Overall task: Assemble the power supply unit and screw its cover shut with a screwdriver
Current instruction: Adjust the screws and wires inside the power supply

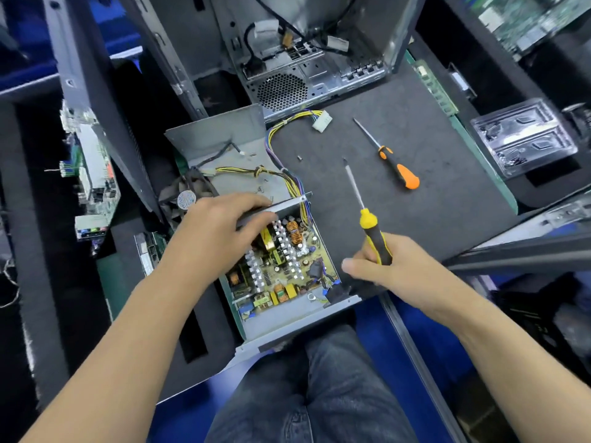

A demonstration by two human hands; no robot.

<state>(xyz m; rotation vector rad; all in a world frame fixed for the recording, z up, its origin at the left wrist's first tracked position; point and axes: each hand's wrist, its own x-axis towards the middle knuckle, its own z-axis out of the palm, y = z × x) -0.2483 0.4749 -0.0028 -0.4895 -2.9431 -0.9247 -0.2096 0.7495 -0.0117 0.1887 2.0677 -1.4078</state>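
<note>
right hand (388, 266) grips yellow-handled screwdriver (372, 231); left hand (220, 228) pinches power supply unit's (281, 266) thin metal wall.

Left hand (224, 223): covers the near-left part of the circuit board (281, 266) and the middle of the grey metal wall (289, 204) it grips — fingertips hidden behind that wall.
Yellow screwdriver (367, 219): handle end buried in the right hand (393, 266); tip too fine to tell its type.
Small screws (300, 158): tiny dark specks on the worktop (431, 161) — heads unreadable.
Fan (185, 199): half hidden under the cover plate (220, 139), label blurred.
Computer case (303, 52): cut off by the top edge.
Plastic tray (524, 135): contents unclear through glare.
Forearms: both run out of the bottom edge.
</note>
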